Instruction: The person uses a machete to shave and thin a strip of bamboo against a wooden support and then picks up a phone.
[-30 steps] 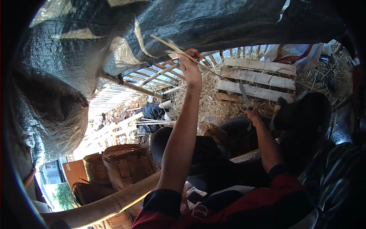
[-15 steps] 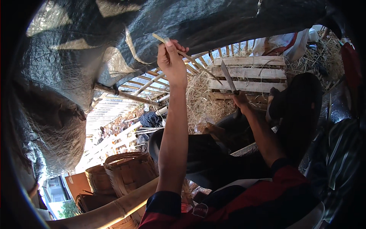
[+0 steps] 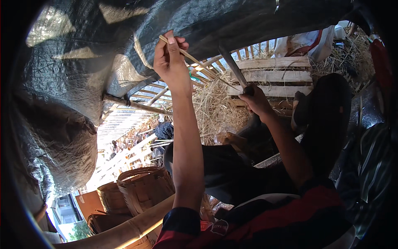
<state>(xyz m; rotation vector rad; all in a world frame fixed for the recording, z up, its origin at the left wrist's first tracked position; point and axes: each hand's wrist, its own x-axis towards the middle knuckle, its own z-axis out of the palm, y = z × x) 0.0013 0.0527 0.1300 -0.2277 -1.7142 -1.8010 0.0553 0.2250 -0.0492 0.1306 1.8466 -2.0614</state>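
Raised at the upper middle, my left hand pinches a thin bamboo strip between thumb and fingers. The strip slants down to the right, and its far end comes close to my right hand. That hand is closed around the dark handle of a knife, whose long blade points up and to the left. Blade and strip lie near each other at the strip's lower end; whether they touch, I cannot tell.
A slatted wooden pallet lies ahead beside loose straw shavings. Woven bamboo baskets stand at lower left behind a thick bamboo pole. Dark plastic sheeting hangs along the left and top. A white sack sits at far right.
My left hand has shifted slightly left and up with the bamboo strip. The knife in my right hand has tilted further left, and that hand has turned and risen a little.
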